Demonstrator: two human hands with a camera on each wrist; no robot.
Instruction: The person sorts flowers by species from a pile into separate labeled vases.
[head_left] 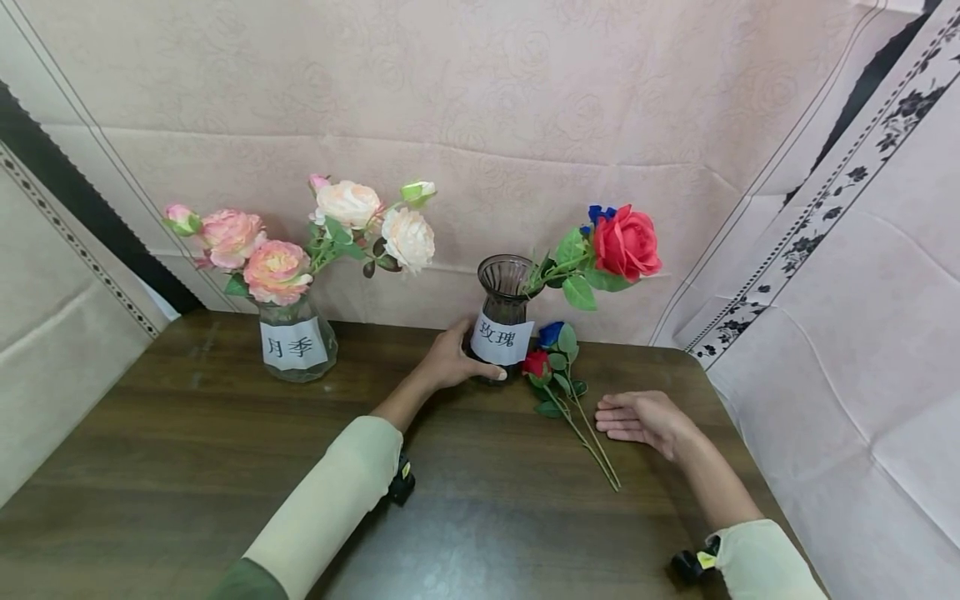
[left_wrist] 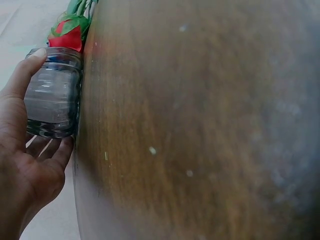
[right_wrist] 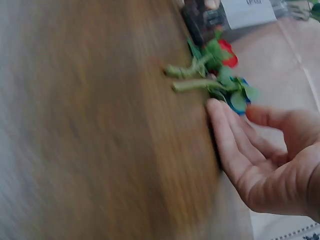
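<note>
My left hand [head_left: 456, 360] grips the lower part of a dark glass vase [head_left: 510, 292] with a white paper label, thumb at the front and fingers behind. In the left wrist view the thumb lies along the vase [left_wrist: 55, 92]. A red rose [head_left: 627, 243] and a bit of blue flower lean out of the vase to the right. On the table beside it lie a red rose [head_left: 537, 364] and a blue rose [head_left: 551, 335], stems toward me. Just right of their stems, my right hand [head_left: 641, 421] holds nothing, fingers extended; the right wrist view shows the stems [right_wrist: 192, 85] beyond its fingertips.
At the left of the wooden table [head_left: 187, 467] stands a clear glass vase [head_left: 321, 350] with a white label, holding pink flowers [head_left: 277, 268] and cream flowers [head_left: 408, 240]. A pale cloth backdrop [head_left: 450, 75] rises behind the table, with more cloth at both sides.
</note>
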